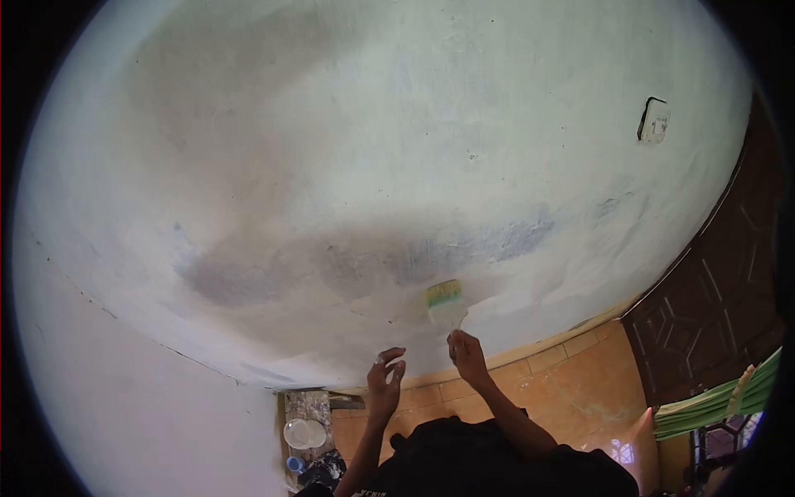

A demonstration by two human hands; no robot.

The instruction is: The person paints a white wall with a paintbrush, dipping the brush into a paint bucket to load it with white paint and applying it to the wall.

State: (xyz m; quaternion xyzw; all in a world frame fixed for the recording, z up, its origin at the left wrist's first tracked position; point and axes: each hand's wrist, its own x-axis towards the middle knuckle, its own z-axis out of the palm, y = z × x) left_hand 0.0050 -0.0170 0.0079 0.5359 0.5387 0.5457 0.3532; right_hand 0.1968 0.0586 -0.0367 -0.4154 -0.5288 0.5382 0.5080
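My right hand (469, 357) is closed round the handle of a wide paintbrush (446, 308) with yellow-green bristles and a pale body. The bristles point up and overlap the lower part of a whitish wall (373, 166), just under a band of bluish-grey patches. To the left of the brush, my left hand (387, 379) is raised with fingers apart and slightly curled, holding nothing. Pale specks, like paint, show on its fingers.
A paint-spattered bench (308, 403) at lower left carries white containers (304, 433) and a blue cup (295, 465). A switch plate (655, 122) sits on the wall at upper right. A dark panelled door (704, 315) and green curtain (716, 408) stand right; orange tiles (571, 381) cover the floor.
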